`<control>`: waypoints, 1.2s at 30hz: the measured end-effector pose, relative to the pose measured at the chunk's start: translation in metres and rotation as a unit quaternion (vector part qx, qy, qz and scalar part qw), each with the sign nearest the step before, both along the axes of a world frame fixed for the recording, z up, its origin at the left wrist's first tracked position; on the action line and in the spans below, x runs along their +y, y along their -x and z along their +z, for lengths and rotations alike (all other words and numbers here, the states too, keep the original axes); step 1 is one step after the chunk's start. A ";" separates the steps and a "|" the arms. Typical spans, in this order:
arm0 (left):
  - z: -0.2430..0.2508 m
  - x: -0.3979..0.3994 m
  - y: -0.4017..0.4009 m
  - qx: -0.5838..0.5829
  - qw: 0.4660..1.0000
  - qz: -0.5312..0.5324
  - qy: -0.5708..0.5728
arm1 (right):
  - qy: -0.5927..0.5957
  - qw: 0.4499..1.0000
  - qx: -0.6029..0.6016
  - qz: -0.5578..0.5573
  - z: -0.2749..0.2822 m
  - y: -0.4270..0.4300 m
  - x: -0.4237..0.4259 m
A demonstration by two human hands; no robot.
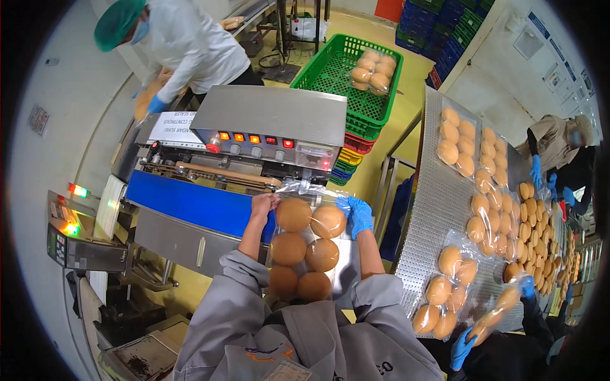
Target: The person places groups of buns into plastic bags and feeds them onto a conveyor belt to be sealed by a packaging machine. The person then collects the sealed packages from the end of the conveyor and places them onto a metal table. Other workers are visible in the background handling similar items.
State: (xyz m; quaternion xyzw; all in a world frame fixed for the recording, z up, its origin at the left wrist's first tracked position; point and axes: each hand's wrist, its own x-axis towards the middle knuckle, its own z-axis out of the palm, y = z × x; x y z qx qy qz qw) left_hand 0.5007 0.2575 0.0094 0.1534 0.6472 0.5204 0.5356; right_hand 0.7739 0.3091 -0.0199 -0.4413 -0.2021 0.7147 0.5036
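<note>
A clear plastic bag of several round buns (pixel 307 250) hangs between my hands, its top edge stretched at the infeed of a continuous band sealer (pixel 271 112). My bare left hand (pixel 263 205) pinches the bag's upper left corner. On the other side, my blue-gloved right hand (pixel 358 215) grips the upper right corner. Just left of the bag runs the sealer's blue conveyor belt (pixel 190 200). Lit buttons and knobs line the machine's front panel, above the sealing band (pixel 228 175).
A green crate (pixel 305 76) holding bagged buns tops a crate stack behind the sealer. At right, a perforated metal table (pixel 419 257) carries bagged and loose buns (pixel 536 233); people in blue gloves work there. Another person (pixel 200 47) handles bags at upper left. A control box (pixel 88 252) stands left.
</note>
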 end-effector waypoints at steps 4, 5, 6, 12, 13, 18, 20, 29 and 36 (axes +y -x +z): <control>-0.012 -0.005 0.027 0.004 0.999 0.034 0.006 | -0.005 0.999 -0.038 0.006 0.013 0.030 0.002; -0.015 -0.009 0.037 0.000 0.999 0.041 0.004 | -0.003 0.998 -0.057 0.010 0.025 0.042 0.000; -0.016 -0.009 0.043 -0.006 0.999 0.041 -0.001 | -0.003 0.997 -0.080 0.008 0.037 0.048 -0.002; -0.018 -0.011 0.085 0.003 1.000 0.011 -0.021 | 0.000 0.998 -0.053 -0.043 -0.004 0.088 0.008; -0.022 -0.014 0.097 0.003 1.000 -0.006 -0.028 | -0.005 0.995 -0.085 -0.044 0.003 0.098 0.004; -0.029 -0.039 0.131 0.048 0.997 0.028 -0.057 | -0.029 0.928 -0.367 -0.059 0.046 0.129 -0.037; -0.027 -0.058 0.137 0.047 0.997 -0.005 -0.057 | -0.079 0.907 -0.406 -0.072 0.025 0.130 -0.068; -0.045 -0.168 0.175 0.056 0.992 -0.093 -0.069 | 0.083 0.967 -0.229 0.078 0.038 0.223 -0.208; -0.026 -0.190 0.235 -0.063 0.979 -0.192 -0.018 | 0.044 0.982 -0.088 0.159 0.022 0.257 -0.208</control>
